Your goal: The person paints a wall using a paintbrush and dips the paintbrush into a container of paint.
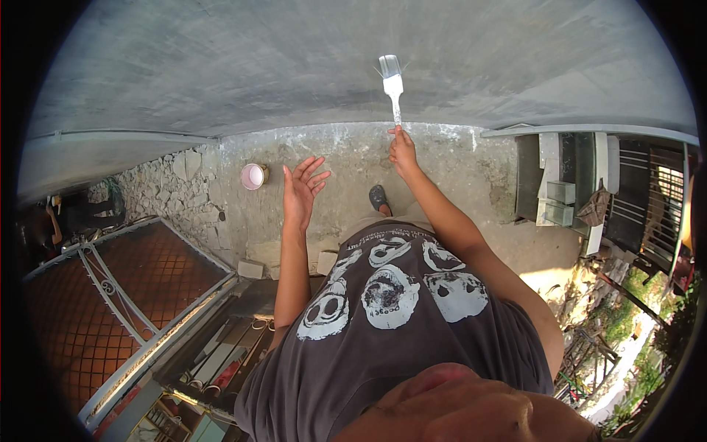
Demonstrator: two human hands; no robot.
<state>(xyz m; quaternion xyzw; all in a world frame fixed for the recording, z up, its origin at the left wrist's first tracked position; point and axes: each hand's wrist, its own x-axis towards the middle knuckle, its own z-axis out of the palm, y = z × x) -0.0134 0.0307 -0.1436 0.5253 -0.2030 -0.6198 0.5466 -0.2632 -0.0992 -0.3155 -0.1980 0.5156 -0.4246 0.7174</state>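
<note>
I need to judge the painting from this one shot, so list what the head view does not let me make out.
- Pink-rimmed cup: too small to tell what it holds.
- Brush bristles: whether they touch the grey wall cannot be told.
- Right hand: its fingers hide the handle's end.
- Feet: the torso hides all but one dark sandal.
- Left hand: open and empty.

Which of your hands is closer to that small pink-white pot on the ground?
Left. The left hand is open and empty in the air just right of the pot. The right hand is farther right, holding the paintbrush up against the grey wall.
</note>
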